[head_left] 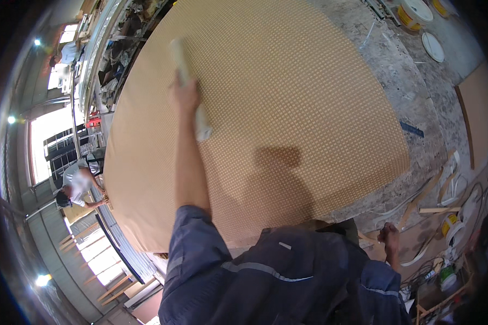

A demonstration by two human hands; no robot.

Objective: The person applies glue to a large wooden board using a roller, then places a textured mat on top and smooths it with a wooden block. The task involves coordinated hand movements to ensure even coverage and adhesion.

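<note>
My left hand (186, 97) is gripping a long, pale, round bar (181, 58) near its middle. The bar is blurry, and it is over the left part of a big tan sheet with small pale dots (298, 92). The sheet covers most of a messy gray counter (387, 73). My right hand (389, 236) is down by my side, off the sheet. Its fingers look bent, but I cannot tell if it is open or closed. My shadow falls on the sheet in front of me. A blue strip (412, 129) lies just beside the sheet's right edge. Far to my left, another person (77, 181) leans in with both hands at the sheet's edge. Up on the right are a white bucket (416, 11) and a round white lid (432, 47).
</note>
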